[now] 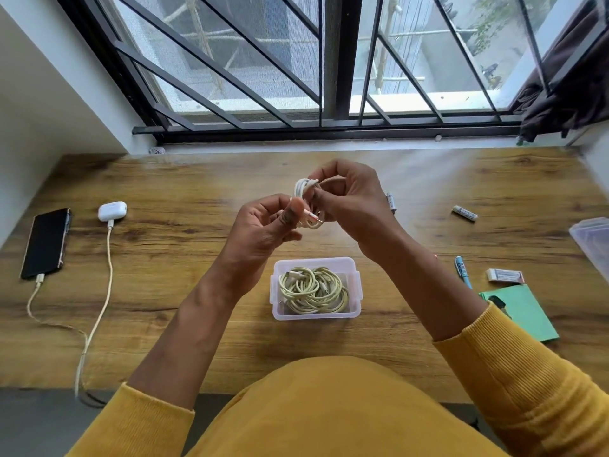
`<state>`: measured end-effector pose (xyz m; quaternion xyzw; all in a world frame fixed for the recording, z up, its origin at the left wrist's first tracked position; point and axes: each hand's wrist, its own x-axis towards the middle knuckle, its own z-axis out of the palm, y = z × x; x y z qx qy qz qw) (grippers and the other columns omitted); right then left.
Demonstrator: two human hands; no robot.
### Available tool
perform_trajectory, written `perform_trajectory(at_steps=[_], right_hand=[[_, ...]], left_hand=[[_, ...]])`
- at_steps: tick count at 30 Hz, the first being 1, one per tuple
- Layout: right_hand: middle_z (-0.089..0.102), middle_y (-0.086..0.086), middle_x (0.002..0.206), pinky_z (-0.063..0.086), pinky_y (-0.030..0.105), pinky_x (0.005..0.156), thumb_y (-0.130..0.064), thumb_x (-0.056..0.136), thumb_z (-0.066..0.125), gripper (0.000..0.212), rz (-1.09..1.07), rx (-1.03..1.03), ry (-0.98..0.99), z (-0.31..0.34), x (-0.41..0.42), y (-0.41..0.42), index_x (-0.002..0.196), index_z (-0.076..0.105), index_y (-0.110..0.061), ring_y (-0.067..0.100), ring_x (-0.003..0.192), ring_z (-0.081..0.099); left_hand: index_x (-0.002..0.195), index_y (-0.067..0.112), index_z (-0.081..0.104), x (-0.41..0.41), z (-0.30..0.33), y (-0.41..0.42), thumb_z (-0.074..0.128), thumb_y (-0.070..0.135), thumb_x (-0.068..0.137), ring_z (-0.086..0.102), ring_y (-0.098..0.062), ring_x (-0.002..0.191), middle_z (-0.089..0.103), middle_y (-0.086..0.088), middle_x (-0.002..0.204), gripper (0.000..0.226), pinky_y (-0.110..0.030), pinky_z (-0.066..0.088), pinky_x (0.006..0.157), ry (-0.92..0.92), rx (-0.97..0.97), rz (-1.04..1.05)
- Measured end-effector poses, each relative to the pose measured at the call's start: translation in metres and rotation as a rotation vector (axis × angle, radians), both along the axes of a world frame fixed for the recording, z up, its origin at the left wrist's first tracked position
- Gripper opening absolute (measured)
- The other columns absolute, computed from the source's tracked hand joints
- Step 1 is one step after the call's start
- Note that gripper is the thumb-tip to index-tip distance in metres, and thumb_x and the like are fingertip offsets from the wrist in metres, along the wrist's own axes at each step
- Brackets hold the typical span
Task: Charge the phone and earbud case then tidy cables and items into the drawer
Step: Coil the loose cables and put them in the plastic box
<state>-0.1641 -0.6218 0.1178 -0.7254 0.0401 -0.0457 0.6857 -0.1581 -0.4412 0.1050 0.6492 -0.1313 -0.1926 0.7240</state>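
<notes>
Both hands — left hand (263,225), right hand (346,202) — pinch a small coiled white cable (304,192) above the clear plastic box of yellowish coiled cables (314,288) at centre. At 9 o'clock on the wood-grain desk (197,192), the black phone (46,242) and white earbud case (112,211) lie plugged in. A barred window (296,61) stands at 12.

Both hands, left (263,225) and right (349,206), hold a cable coil (304,189) above the desk (197,179). Below them sits a box (280,311) of cables. Far left lie phone (46,242) and earbud case (112,211); right, batteries (464,213), pen (461,270), eraser (504,276), notebook (524,311).
</notes>
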Motion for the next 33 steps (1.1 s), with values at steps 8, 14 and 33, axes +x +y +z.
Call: perform_trajectory(at_steps=[8,14,33], right_hand=[[0.075,0.006,0.081,0.051,0.03,0.068,0.0,0.097,0.069,0.011,0.203,0.202,0.038,0.0,-0.002,-0.013,0.105,0.064,-0.005,0.019,0.072,0.068],[0.075,0.014,0.091,0.05,0.035,0.071,-0.003,0.096,0.072,0.022,0.27,0.208,0.064,-0.003,-0.002,-0.018,0.116,0.064,0.0,0.022,0.079,0.069],[0.074,0.028,0.115,0.062,0.042,0.084,0.011,0.082,0.079,0.051,0.224,0.231,0.017,0.0,-0.003,-0.013,0.129,0.061,0.006,0.032,0.094,0.074]], left_hand=[[0.086,0.023,0.075,0.011,0.008,0.008,0.082,0.037,0.082,0.077,-0.026,0.08,0.079,-0.015,0.089,0.016,-0.036,0.065,0.073,-0.194,0.083,0.068],[0.094,0.013,0.077,0.01,0.005,0.011,0.085,0.033,0.083,0.079,-0.025,0.073,0.079,-0.007,0.085,0.024,-0.047,0.067,0.067,-0.408,0.306,0.169],[0.083,0.014,0.078,0.003,0.003,0.003,0.087,0.03,0.073,0.074,-0.021,0.073,0.077,-0.007,0.08,0.021,-0.033,0.064,0.068,-0.081,0.052,0.29]])
